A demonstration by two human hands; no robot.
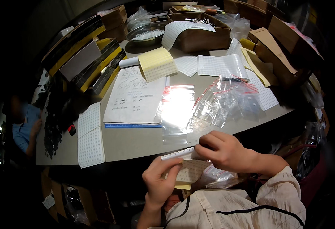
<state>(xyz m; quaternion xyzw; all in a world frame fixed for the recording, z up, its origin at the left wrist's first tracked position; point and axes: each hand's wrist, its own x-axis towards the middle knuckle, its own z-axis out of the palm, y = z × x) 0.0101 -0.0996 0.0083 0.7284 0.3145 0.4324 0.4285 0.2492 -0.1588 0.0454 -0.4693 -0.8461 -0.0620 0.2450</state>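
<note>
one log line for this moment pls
left hand: holds label sheet | right hand: pinches strip | table: zip bags

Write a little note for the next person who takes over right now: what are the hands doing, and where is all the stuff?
Left hand: grips a sticker sheet with a yellow backing, low in front of the body.
Right hand: pinches the sheet's top edge at a white strip.
A small clear bag lies under the sheet.
On the table: empty zip bags, more sticker sheets, a paper list, a metal bowl, cardboard boxes.
Done: cannot tell how many bags are labelled.
Left: many zip bags appear unlabelled.
</note>
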